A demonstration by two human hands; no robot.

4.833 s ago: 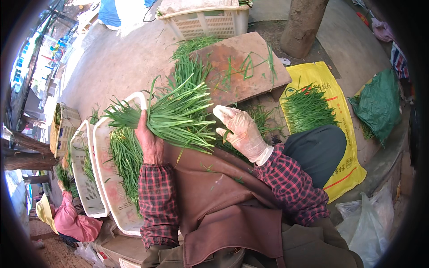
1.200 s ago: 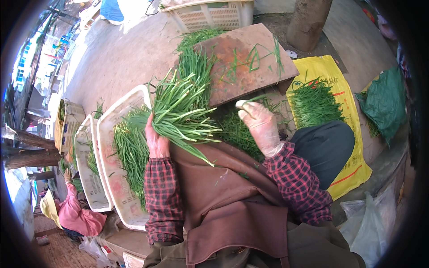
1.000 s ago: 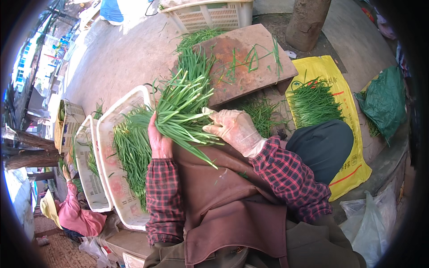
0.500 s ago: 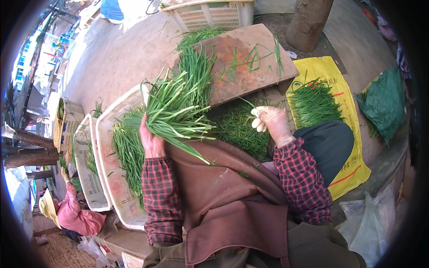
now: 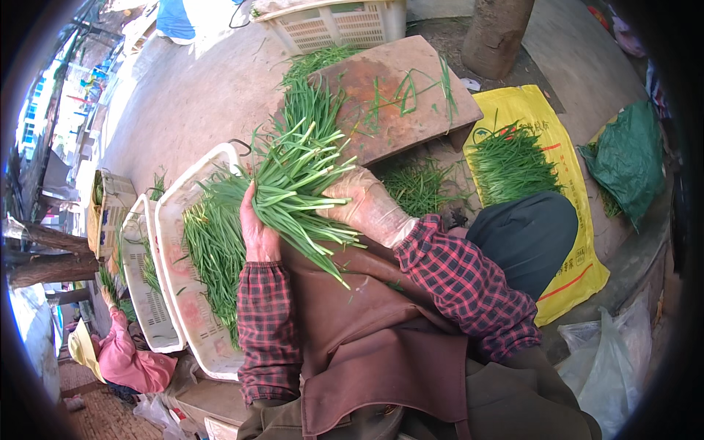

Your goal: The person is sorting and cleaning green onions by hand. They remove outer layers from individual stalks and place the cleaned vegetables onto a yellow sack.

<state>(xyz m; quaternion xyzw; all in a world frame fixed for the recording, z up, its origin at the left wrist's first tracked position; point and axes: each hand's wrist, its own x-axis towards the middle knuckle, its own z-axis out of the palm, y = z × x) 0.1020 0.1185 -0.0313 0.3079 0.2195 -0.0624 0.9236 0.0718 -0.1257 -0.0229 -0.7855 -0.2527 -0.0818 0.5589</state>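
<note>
A bunch of garlic chives (image 5: 297,180), green leaves with pale cut ends, lies across my left hand (image 5: 259,233), which is closed around it from below. Pointing right, the pale ends fan out above my lap. My right hand (image 5: 370,209), in a thin clear glove, reaches into those ends from the right. Stalks cover its fingers, so I cannot see whether they grip any. Just beyond, more chives (image 5: 312,103) are heaped against the left edge of a worn board (image 5: 392,84). To the left, a white plastic crate (image 5: 163,246) holds many long chives.
Loose green trimmings (image 5: 418,183) litter the ground below the board. Cut chives (image 5: 513,165) lie on a yellow sack (image 5: 579,220) at the right, near a green bag (image 5: 627,165). A tree trunk (image 5: 497,37) stands behind. Far left, another person (image 5: 136,352) in pink handles greens.
My right hand has moved left, from beside the trimmings into the pale ends of the bunch. My left hand still holds the bunch, shifted slightly right.
</note>
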